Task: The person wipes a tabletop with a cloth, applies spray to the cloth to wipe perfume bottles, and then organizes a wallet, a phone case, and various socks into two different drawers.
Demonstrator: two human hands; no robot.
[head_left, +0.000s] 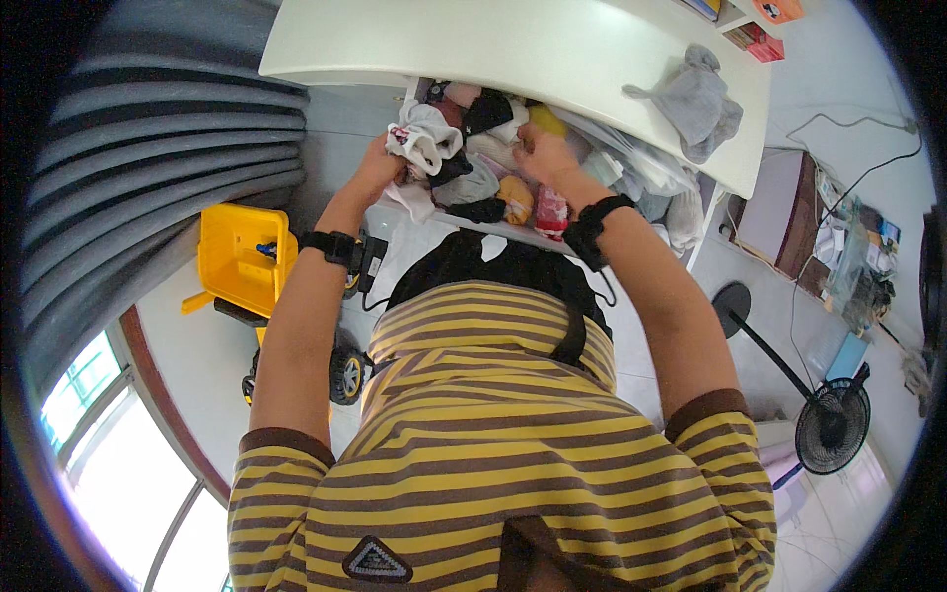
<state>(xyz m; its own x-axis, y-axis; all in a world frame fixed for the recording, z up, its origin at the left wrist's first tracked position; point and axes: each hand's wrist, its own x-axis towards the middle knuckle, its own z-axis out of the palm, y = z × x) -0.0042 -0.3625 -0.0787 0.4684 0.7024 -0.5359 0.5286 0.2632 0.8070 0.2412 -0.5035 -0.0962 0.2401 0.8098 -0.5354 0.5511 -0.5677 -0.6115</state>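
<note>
An open drawer [402, 93] below the white tabletop is filled with socks and small cloth pieces. At its left side my left hand [375, 170] is closed on a white cloth piece [424, 136] with a small red and dark print. My right hand [545, 156] reaches into the drawer with its fingers curled together. What it grips, if anything, is hidden among the socks. A yellow cloth piece [546, 119] lies just beyond it. Nearer to me are an orange rolled sock [515, 199], a red and white one [551, 210] and a grey cloth [472, 184].
A crumpled grey cloth [698, 104] lies on the white tabletop [473, 39]. Left of me stand a yellow toy truck [237, 257] and a dark curtain [178, 128]. To my right are a black fan [832, 426] and a brown-edged box [779, 212] beside cables.
</note>
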